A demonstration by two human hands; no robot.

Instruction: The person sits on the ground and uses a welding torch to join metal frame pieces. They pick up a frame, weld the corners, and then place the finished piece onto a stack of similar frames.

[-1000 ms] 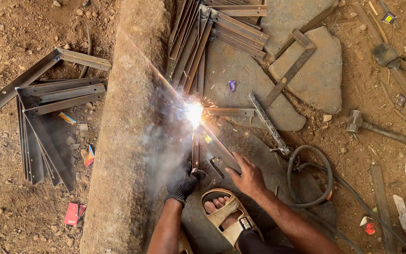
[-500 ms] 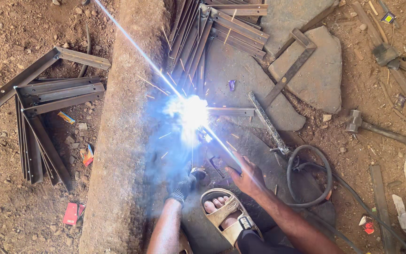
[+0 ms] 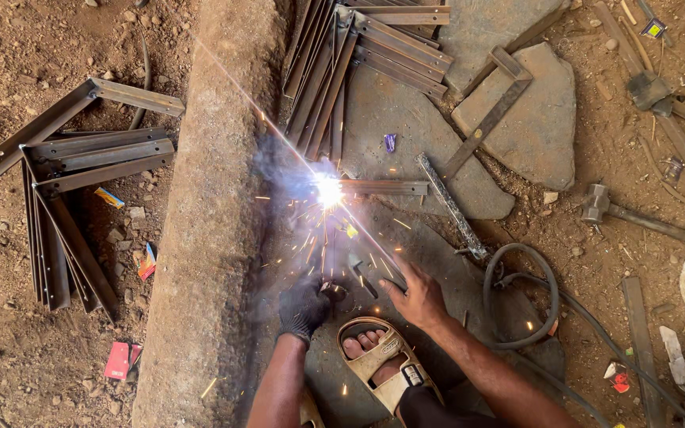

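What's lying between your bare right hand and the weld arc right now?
In the head view, between the right hand and the arc lies the angle-iron piece on the stone slab, amid flying sparks.

Outdoor welding yard, dirt ground: weld arc [image 3: 328,190] w/ sparks, stacks of angle irons [image 3: 65,198], hammer [image 3: 632,214], cable [image 3: 521,297], stone slabs [image 3: 533,119] as workbench.

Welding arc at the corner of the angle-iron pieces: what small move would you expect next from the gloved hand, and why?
Probably a slight advance of the electrode along the joint, with the rest held steady. The arc burns right where the angle-iron bar meets the other piece, sparks flying. The gloved left hand grips the electrode holder, and the bare right hand presses flat on the stone slab.
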